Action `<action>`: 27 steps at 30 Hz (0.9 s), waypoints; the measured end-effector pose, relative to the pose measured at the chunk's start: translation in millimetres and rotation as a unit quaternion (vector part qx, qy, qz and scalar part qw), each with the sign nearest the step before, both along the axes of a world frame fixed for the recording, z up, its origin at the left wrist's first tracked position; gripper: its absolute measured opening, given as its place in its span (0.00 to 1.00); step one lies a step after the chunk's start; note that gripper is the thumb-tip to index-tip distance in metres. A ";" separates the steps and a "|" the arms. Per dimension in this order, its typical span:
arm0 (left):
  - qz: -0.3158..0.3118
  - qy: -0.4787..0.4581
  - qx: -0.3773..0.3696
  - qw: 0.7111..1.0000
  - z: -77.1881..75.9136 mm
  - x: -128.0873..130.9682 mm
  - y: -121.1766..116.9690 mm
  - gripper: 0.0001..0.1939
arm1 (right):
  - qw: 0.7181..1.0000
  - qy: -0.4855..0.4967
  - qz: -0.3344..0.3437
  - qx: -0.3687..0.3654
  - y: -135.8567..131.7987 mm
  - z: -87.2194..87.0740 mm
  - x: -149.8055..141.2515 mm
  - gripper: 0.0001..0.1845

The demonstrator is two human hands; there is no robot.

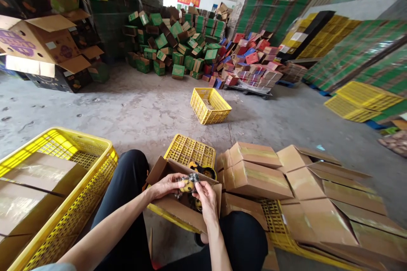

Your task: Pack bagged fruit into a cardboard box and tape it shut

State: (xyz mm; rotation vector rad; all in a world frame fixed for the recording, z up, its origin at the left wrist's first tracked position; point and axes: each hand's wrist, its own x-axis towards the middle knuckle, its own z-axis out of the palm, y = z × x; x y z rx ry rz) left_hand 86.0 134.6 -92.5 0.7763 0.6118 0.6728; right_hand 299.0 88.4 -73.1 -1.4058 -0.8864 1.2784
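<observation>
Far to the left of my hands sits a yellow crate [79,190] with flattened cardboard [34,194] lying in it, well apart from the work. My left knee [127,178] rises between that crate and the open box [181,207] in front of me.

My left hand [165,185] comes in from the lower left, fingers curled narrow around the left end of a small yellow and dark item [188,184], which seems wrapped in clear film. I cannot tell exactly what the item is. Its long axis runs roughly left to right between my two hands, and which end is its front I cannot tell. It lies just above the open box, touching both hands, at the fingertips of each.

My right hand [206,199] reaches up from below, fingers pinched close on the right side of the same item. So the item sits to the right of my left palm and up-left of my right palm.

Just beyond my hands a tape dispenser [203,171] rests near the box's far flap, with a yellow tray [190,150] behind it. To the right of my right hand lie sealed cartons [251,169], then unfolded cartons [321,207]. Well ahead on the floor stands a yellow basket [210,105].
</observation>
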 end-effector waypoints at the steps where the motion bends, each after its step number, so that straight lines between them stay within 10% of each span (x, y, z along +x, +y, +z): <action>1: 0.002 0.006 0.003 1.000 -0.2 0.2 0.6 0.35 | 1.000 0.001 0.000 0.002 0.5 -2.7 0.7 0.31; 13: 0.034 0.059 0.043 0.997 -4.7 0.5 -2.1 0.31 | 0.998 -0.002 0.061 -0.005 -1.2 -3.3 -1.8 0.34; 27: 0.124 0.076 0.009 0.989 -2.9 -0.8 5.1 0.27 | 0.994 0.057 -0.092 -0.025 2.1 -2.3 3.4 0.35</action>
